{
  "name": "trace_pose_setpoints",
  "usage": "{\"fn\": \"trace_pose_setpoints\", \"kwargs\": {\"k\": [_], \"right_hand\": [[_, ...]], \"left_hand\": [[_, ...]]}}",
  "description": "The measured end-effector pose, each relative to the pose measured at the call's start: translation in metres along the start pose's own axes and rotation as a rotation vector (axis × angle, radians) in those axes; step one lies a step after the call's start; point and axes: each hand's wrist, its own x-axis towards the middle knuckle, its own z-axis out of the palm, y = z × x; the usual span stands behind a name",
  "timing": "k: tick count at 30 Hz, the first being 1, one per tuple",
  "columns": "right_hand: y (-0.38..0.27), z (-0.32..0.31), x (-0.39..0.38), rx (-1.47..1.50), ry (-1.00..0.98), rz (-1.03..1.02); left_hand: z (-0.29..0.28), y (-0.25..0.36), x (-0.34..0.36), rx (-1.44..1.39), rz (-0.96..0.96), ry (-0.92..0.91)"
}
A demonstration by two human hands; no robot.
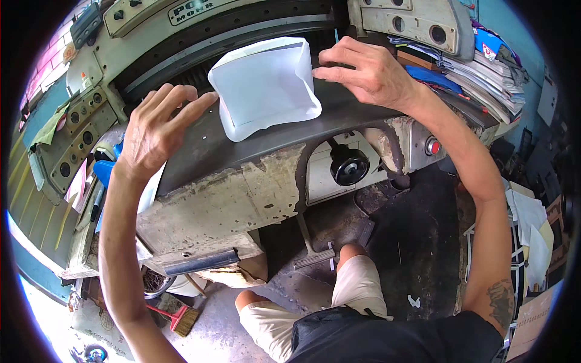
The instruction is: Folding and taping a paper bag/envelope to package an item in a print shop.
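White paper (pixel 266 91) between left hand (pixel 156 124) and right hand (pixel 378 75); fingers' pinch unclear; likely light, floppy; hold by side edges

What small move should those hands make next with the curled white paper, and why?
Perhaps ease the white paper flat onto the dark machine table: its edges curl up, and the left hand and right hand are at its opposite sides.
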Motion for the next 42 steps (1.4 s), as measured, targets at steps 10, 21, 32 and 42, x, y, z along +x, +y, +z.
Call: {"fn": "trace_pose_setpoints", "kwargs": {"k": [10, 21, 32, 42], "right_hand": [[-0.002, 0.033, 0.006, -0.031, 0.049, -0.154], [-0.010, 0.031, 0.013, -0.145, -0.116, -0.175], [-0.021, 0.006, -0.006, 0.453, 0.011, 0.224], [-0.060, 0.014, 0.033, 0.261, -0.338, 0.917]], "left_hand": [[0.014, -0.006, 0.035, 0.180, 0.258, -0.058], [0.042, -0.004, 0.048, 0.216, 0.275, 0.011], [0.005, 0.052, -0.007, -0.713, -0.486, -0.095], [0.019, 0.057, -0.002, -0.894, -0.725, -0.290]]}}
